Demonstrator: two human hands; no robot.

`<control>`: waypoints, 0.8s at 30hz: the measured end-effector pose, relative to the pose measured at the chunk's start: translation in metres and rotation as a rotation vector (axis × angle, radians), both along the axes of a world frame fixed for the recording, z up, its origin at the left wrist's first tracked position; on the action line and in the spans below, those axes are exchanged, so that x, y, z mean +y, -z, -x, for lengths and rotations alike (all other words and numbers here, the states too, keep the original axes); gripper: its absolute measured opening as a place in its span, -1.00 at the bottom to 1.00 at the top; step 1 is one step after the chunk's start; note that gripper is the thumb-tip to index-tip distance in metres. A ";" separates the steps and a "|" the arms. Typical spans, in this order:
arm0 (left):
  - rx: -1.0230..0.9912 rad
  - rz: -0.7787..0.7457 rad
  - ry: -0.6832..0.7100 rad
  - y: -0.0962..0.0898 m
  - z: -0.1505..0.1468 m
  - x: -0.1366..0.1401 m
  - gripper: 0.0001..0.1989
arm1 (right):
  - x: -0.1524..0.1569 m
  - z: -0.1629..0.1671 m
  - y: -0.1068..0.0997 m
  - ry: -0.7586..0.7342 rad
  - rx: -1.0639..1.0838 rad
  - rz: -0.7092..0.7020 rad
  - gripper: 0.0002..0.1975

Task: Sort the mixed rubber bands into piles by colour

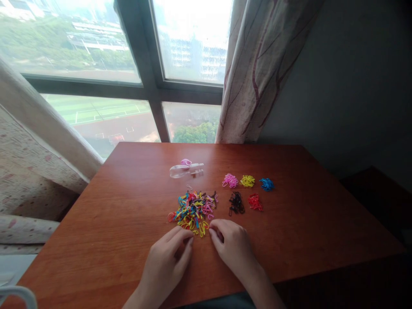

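Observation:
A mixed heap of small coloured plastic pin-shaped clips, perhaps stitch markers, lies on the table in front of both hands. My left hand rests at the heap's near left edge, thumb and forefinger pinched close to a yellow clip. Whether anything sits between those fingertips is too small to tell. At the near right edge my right hand is curled, its thumb and forefinger drawn together beside the yellow clips. Its fingertips hide whatever they may hold.
To the right lie single-colour piles: pink, yellow, blue, black and red. Behind the heap is a clear plastic object with a pink part. The wooden table meets a window and curtains.

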State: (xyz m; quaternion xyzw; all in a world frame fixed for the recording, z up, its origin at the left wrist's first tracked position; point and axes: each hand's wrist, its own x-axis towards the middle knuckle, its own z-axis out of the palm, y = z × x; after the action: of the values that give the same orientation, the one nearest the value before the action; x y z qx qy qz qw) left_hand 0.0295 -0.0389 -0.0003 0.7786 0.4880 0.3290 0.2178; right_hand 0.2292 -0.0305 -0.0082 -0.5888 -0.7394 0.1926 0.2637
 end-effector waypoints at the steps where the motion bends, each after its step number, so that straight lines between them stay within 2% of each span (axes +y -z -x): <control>1: 0.000 0.000 -0.002 0.000 0.000 0.000 -0.88 | -0.001 0.000 -0.001 0.003 -0.006 -0.002 -0.86; 10: 0.024 0.038 0.010 0.003 0.000 0.000 -0.87 | 0.000 0.001 -0.006 -0.008 -0.053 -0.036 -0.86; 18: 0.083 0.018 0.017 0.002 -0.006 -0.003 -0.85 | -0.004 -0.001 -0.004 0.007 -0.017 -0.156 -0.85; 24: 0.095 0.004 0.019 -0.001 -0.020 0.001 -0.84 | -0.006 -0.001 -0.010 -0.038 0.045 -0.130 -0.85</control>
State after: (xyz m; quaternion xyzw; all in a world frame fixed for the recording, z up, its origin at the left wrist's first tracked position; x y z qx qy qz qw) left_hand 0.0494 -0.0378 0.0003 0.7975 0.4911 0.2885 0.1991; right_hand 0.2301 -0.0367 0.0019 -0.5517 -0.7553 0.1623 0.3143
